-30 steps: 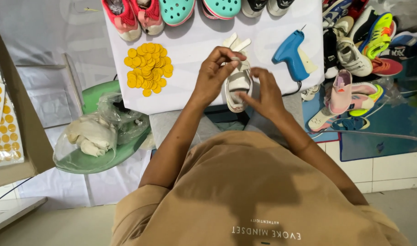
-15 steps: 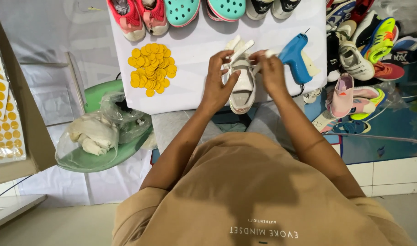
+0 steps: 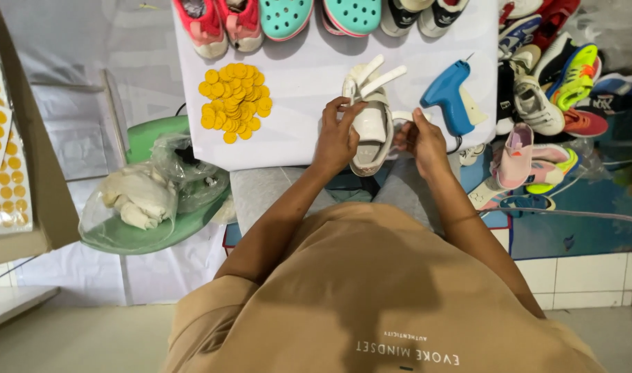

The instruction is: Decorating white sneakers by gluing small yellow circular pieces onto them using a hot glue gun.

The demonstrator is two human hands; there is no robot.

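A white sandal (image 3: 371, 128) with loose straps sticking up rests at the near edge of a white board (image 3: 295, 138). My left hand (image 3: 337, 135) grips the sandal's left side. On the other side, my right hand (image 3: 421, 141) pinches a white strap of the same sandal. A pile of yellow round discs (image 3: 233, 101) lies on the board to the left. A blue glue gun (image 3: 453, 97) lies just right of my right hand.
Pink shoes (image 3: 216, 21), teal clogs (image 3: 319, 14) and black-and-white shoes line the board's far edge. Several mixed shoes (image 3: 544, 97) are heaped at the right. A green stool (image 3: 157, 214) at the left holds clear bags of white pieces (image 3: 133, 197). A sheet of yellow dots (image 3: 2, 159) is at far left.
The sandal has gone from tilted between my hands to lying flatter at the board's edge. My right hand has shifted to its right side, holding a strap.
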